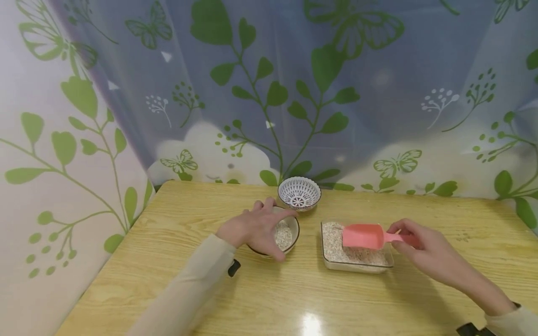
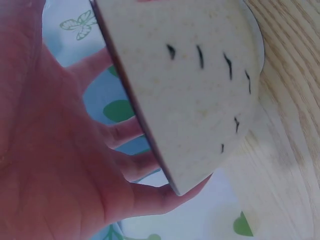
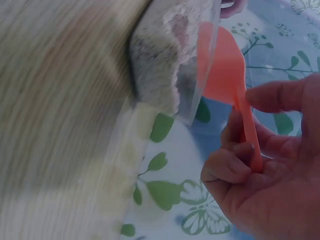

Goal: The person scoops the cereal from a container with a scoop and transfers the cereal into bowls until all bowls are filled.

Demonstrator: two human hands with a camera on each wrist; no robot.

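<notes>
My left hand [image 1: 262, 228] spans the top of a cream bowl [image 2: 195, 90] with a dark rim and small black marks, holding it by its edge. Pale oat flakes [image 1: 283, 234] lie inside this bowl. In the right wrist view, my right hand [image 3: 270, 155] grips the handle of a pink scoop [image 3: 222, 65] between thumb and curled fingers. The scoop's blade is over a clear rectangular container [image 1: 357, 267] filled with oat flakes [image 1: 334, 242]. From the head view, no flakes show in the scoop.
A patterned black-and-white bowl [image 1: 299, 192] stands behind the cream bowl, close to the table's back edge. The wooden table [image 1: 269, 303] meets a cloth backdrop [image 1: 260, 93] printed with leaves and butterflies at the back and left.
</notes>
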